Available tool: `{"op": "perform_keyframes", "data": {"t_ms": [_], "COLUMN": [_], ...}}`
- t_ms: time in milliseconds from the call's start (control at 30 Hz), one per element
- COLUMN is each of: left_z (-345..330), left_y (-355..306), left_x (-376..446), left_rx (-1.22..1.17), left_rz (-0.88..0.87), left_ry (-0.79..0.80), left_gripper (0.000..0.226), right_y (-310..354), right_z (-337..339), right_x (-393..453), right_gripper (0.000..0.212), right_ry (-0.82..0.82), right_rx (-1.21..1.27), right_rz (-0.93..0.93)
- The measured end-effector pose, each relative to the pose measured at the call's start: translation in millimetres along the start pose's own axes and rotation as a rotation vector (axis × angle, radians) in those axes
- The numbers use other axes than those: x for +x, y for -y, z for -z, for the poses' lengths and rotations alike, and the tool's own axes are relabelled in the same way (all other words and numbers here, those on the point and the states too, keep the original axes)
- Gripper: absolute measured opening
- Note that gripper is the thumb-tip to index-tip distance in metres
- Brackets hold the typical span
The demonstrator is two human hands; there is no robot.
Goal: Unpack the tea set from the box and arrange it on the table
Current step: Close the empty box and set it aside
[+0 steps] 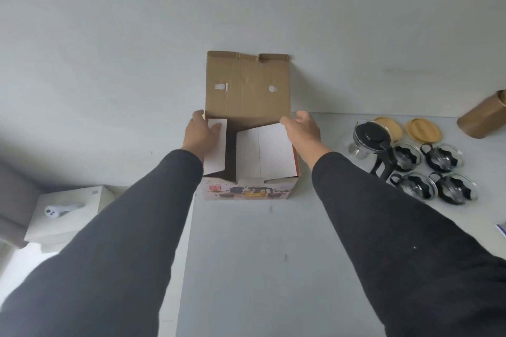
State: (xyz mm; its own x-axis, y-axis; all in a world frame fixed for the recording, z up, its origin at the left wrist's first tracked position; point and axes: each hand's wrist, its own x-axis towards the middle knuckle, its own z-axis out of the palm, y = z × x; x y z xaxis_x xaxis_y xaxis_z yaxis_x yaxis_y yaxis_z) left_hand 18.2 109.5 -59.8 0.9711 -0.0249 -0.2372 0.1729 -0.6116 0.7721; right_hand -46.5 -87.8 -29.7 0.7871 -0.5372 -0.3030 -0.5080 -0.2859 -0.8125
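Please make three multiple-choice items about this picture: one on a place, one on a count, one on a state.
1. Where do the glass cups stand?
A. right of the box
B. inside the box
C. on the white stand

2. How many round wooden coasters lie behind the cups?
A. one
B. two
C. four

3. How is the box's big back flap?
A. taped shut
C. torn off
B. standing up, open

Answers: 1 A, the cups sit with the teapot on the table, right of the box. 2 B, two are visible. 3 B, it stands upright while the left hand and right hand touch the white side flaps.
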Motion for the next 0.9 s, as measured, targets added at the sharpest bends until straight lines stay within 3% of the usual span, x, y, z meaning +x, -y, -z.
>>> {"op": "perform_keyframes", "data": {"t_ms": [133,333,567,700,900], "left_z": [0,5,21,28,33], "left_y": [-18,-47,-63,-51,-13], "left_x": [27,37,9,-16,-58], "left_rx": [-0.038,-0.275,-0.453,-0.413,-0.254], "left_rz": [0.021,0.028,-0.094,-0.208,-0.36], "left_ry": [0.0,-0.121,-0.207,-0.171,-0.191], "left_gripper": [0.069,0.065,0.059,0.059,0.051], "right_y": [14,35,45,45,24], "right_z": [0,-2,12,19,18], "right_x": [30,50,28,-3,-60], "right_gripper": [0.067,0.076,0.053,0.042,0.048], "right_ry": [0.06,0.083,-0.006,-0.109,-0.192], "right_rx": [0.091,0.186,0.29,0.374,0.328], "right_rz": [-0.048,-0.012,0.104,0.172,0.168]}}
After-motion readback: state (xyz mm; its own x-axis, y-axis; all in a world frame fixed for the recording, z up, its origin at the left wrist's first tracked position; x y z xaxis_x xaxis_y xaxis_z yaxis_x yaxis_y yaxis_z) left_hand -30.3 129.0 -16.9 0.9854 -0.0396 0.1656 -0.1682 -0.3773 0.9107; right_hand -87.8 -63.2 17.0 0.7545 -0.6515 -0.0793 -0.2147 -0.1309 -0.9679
